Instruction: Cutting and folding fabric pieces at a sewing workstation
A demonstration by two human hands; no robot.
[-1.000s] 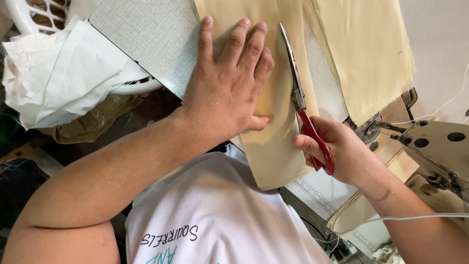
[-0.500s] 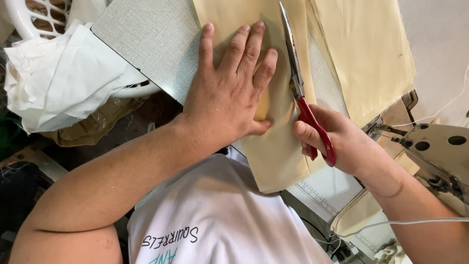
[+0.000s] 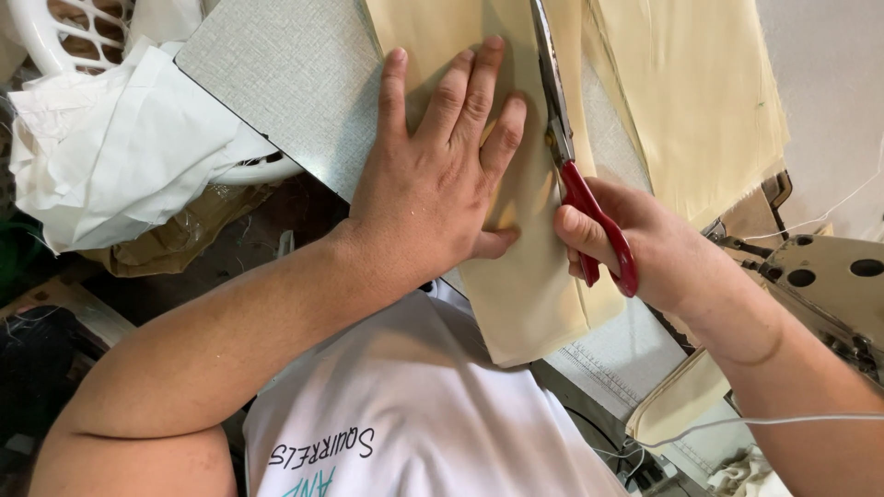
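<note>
Cream fabric, white cloth heap, grey board, sewing machine

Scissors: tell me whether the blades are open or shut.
Shut, or nearly: the scissors' blades show as one narrow strip over the cloth.

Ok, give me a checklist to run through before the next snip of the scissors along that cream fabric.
1. Left hand flat on the cream fabric, pinning it: ok.
2. Left fingertips clear of the scissors: ok, though the gap is narrow.
3. Right hand gripping the red handles: ok.
4. Blades running along the fabric: ok.
5. Blade tips: cannot tell, out of frame.
6. Fabric smooth under the palm: ok.
</note>
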